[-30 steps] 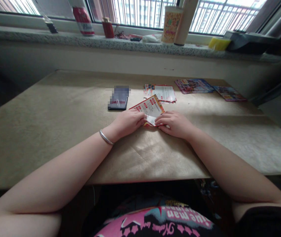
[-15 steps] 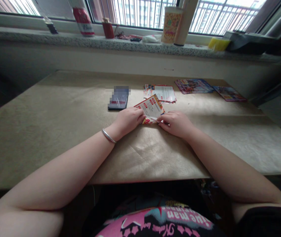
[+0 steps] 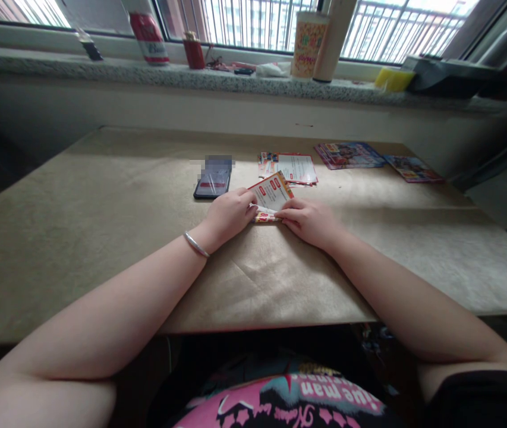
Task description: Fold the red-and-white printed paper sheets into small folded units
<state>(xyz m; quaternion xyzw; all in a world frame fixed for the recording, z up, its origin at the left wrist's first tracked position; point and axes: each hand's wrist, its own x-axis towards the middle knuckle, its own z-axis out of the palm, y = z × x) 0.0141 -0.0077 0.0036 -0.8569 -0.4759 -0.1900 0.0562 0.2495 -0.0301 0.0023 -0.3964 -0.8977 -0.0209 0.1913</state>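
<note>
A small red, white and orange leaflet [image 3: 273,194] lies on the paper-covered table [image 3: 101,226], its near edge rolled or folded over. My left hand [image 3: 229,215] pinches that folded edge from the left, fingers curled; a silver bangle sits on its wrist. My right hand [image 3: 309,220] presses and grips the same edge from the right, fingers bent. Both hands rest on the table, almost touching each other over the leaflet.
A dark phone [image 3: 213,181] lies just left of the leaflet. More leaflets [image 3: 295,167] and colourful flyers [image 3: 349,154], [image 3: 413,169] lie farther back right. The windowsill holds a red can [image 3: 148,38], a paper cup [image 3: 309,44] and a yellow sponge [image 3: 394,78].
The leaflet's near edge has been folded farther up, so less of it shows. Both hands have shifted slightly away from me and closer together.
</note>
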